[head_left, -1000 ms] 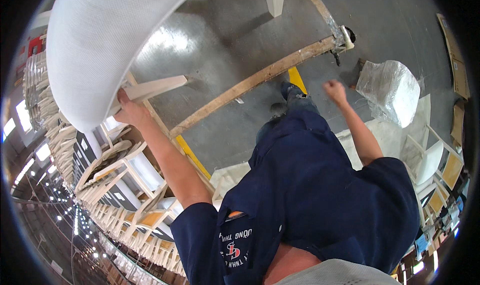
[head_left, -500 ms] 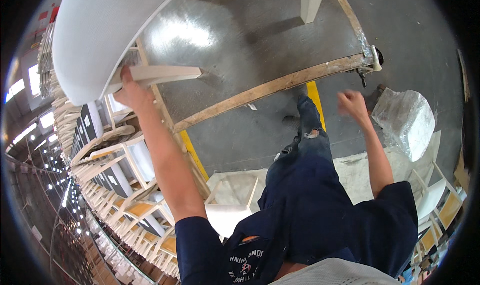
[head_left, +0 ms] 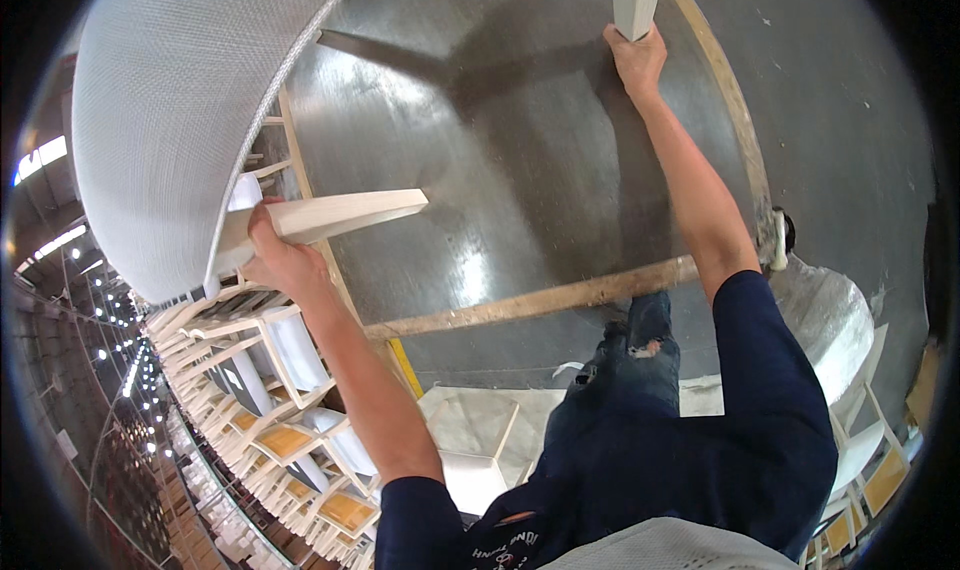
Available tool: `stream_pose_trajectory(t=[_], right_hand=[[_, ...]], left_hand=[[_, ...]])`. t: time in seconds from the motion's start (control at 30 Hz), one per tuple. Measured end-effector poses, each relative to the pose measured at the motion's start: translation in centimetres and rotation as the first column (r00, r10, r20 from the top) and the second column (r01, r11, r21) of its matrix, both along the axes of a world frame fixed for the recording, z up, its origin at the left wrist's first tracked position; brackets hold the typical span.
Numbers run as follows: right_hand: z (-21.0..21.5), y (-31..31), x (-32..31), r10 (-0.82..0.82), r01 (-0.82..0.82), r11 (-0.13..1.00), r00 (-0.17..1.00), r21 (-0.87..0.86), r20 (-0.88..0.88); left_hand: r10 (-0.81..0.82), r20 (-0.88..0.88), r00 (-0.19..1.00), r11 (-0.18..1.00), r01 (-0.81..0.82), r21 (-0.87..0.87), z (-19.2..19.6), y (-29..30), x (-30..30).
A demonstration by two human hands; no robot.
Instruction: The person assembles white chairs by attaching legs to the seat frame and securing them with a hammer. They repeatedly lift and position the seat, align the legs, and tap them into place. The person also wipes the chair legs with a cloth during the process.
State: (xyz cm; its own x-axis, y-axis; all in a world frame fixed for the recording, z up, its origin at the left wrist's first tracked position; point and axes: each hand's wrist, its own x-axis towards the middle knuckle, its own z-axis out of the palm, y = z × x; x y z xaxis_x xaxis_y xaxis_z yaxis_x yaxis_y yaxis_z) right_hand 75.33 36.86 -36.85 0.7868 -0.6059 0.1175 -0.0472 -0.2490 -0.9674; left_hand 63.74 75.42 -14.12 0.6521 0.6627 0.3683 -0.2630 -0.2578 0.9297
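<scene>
A chair with a light grey woven upholstered part (head_left: 170, 120) is tilted at the upper left, above a metal-topped table. My left hand (head_left: 288, 255) is closed round one pale wooden chair leg (head_left: 365, 213), close to the upholstery. The free end of that leg points right over the table. Farther off at the upper right, my right hand (head_left: 638, 62) grips the lower end of another pale leg (head_left: 636, 0), its fingers wrapped round it. The top of this second leg runs out of view.
The table's wooden edging (head_left: 540, 295) runs in front of my legs. Stacked wooden chairs (head_left: 290, 355) crowd the left side. A plastic-wrapped bundle (head_left: 835, 315) stands at the right, near more chairs (head_left: 870, 440). A pale chair (head_left: 475, 470) sits close by my body.
My right hand has reached up and forward from beside the table and taken hold of the far leg. The tilted chair looks larger and nearer; my left hand keeps its grip.
</scene>
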Motion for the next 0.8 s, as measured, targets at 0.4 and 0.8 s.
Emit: stream_pose_trajectory(t=[0.4,0.8], right_hand=[[-0.8,-1.3,11.0,0.072,-0.07,0.996,0.997,-0.048,0.026],[-1.6,-1.1,14.1,0.105,-0.118,0.99,0.982,0.074,0.16]], left_hand=[[0.17,-0.046,0.984,0.985,-0.169,0.03,0.3,-5.1,4.0],[0.19,-0.018,0.982,0.98,-0.189,0.06,0.6,-7.5,4.7]])
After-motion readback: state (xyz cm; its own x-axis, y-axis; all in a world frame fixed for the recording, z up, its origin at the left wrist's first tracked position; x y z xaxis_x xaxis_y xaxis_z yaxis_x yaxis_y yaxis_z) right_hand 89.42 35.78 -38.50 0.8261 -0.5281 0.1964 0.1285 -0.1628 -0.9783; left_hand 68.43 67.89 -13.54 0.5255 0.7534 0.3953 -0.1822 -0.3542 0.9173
